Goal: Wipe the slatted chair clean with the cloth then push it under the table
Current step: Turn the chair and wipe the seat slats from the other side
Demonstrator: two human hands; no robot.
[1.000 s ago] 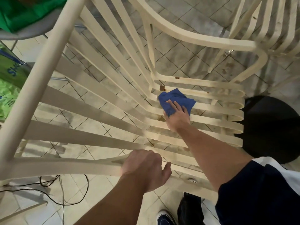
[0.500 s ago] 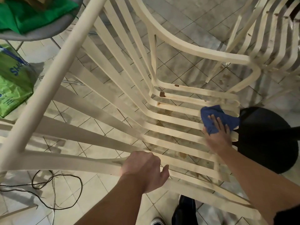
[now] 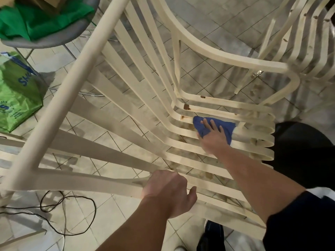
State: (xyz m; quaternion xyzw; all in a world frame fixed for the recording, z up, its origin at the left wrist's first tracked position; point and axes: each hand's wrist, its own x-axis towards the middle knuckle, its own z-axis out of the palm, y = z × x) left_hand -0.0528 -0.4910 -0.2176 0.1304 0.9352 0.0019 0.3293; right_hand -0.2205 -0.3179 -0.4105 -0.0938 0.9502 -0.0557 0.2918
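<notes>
Head view looks steeply down through a cream slatted chair (image 3: 126, 113) standing on a tiled floor (image 3: 213, 33). Its top rail (image 3: 59, 105) runs as a long diagonal from lower left to upper centre, nearest the camera. From that rail the back slats fan down and away to the right, bend, and carry on as seat slats whose long axis lies roughly left to right, ending in rounded front tips at the right. So the seat front points to the right of the picture, toward a dark round shape (image 3: 304, 151) on the floor. One armrest (image 3: 226, 57) arches over the far side of the seat.

The right hand (image 3: 213, 136) lies flat, fingers spread, pressing a blue cloth (image 3: 223, 126) onto the seat slats near the bend, at the far part of the seat. Brown spots (image 3: 186, 106) show on the slats just left of the cloth. The left hand (image 3: 168, 191) is closed around the nearest slat at its lower end, thumb toward the right.

A second slatted chair (image 3: 308, 33) stands at upper right, close by the armrest. At upper left is a grey chair (image 3: 54, 39) with green fabric (image 3: 41, 19) on it, a green bag (image 3: 16, 93) below it, and a black cable (image 3: 68, 214) loops over the floor at lower left. A shoe (image 3: 212, 230) shows at the bottom edge.
</notes>
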